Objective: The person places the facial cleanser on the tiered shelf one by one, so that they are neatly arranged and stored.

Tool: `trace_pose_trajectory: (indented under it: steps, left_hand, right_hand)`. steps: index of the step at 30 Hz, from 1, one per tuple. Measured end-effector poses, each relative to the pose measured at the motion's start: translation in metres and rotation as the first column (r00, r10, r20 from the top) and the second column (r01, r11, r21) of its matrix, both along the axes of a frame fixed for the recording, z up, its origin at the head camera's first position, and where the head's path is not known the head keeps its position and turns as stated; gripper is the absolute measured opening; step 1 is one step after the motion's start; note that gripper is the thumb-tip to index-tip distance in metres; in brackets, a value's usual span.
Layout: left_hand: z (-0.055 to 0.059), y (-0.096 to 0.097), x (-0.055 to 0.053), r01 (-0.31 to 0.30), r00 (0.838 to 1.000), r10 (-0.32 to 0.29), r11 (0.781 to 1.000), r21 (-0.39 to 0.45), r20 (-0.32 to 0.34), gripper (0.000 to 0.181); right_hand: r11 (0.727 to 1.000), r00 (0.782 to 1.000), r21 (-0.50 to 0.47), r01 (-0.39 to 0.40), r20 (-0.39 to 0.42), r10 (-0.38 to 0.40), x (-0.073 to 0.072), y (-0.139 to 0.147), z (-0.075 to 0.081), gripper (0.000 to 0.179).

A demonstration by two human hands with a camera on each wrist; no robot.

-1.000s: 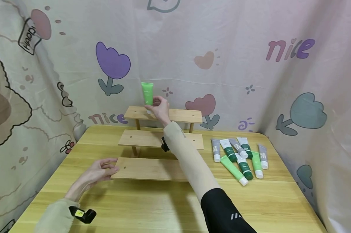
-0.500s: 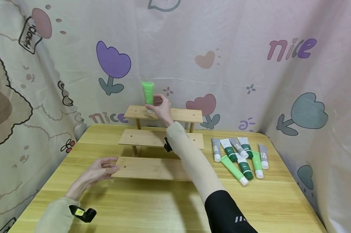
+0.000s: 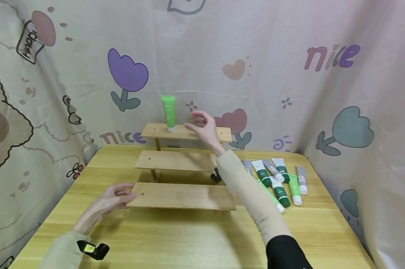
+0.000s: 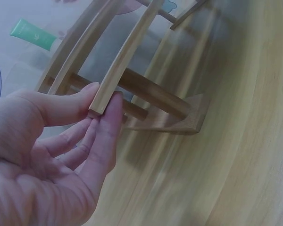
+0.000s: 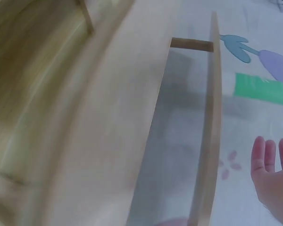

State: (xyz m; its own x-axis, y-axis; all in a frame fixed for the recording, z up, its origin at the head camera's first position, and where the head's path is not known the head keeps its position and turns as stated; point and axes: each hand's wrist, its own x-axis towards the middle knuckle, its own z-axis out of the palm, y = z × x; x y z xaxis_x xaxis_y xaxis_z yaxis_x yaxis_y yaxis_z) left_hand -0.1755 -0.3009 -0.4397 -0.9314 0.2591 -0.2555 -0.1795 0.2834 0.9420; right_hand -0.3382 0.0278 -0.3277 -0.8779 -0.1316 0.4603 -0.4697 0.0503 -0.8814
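Green tube (image 3: 169,112) upright on top shelf (image 3: 181,133)

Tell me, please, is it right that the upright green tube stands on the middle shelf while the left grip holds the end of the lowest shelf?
Not quite: the upright green tube stands on the top shelf, not the middle one, as the head view shows. The left grip does hold the end of the lowest shelf.
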Motion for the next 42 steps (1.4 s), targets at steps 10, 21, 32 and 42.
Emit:
trace_pose_trajectory:
  steps: [10,21,32,42]
  left_hand:
    - [-0.001,-0.002,-0.001,0.002,1.000,-0.002,1.000,0.005,-0.005,0.070]
    - [0.001,-0.002,-0.001,0.006,1.000,-0.006,1.000,0.009,-0.007,0.072]
    - [-0.002,-0.003,0.001,0.017,1.000,-0.017,1.000,0.007,-0.017,0.071]
    - [-0.003,-0.004,0.001,0.030,0.999,-0.029,0.999,0.022,-0.025,0.071]
  right_hand:
    - [0.996,0.996,0.088,-0.020,-0.088,0.027,0.046,0.085,-0.025,0.044]
    - [0.973,0.996,0.216,0.081,-0.063,-0.069,0.091,0.183,-0.071,0.041]
    - [0.940,0.994,0.324,0.109,-0.042,-0.101,0.129,0.244,-0.115,0.038]
    - [0.925,0.992,0.361,0.120,0.003,-0.130,0.151,0.269,-0.137,0.043]
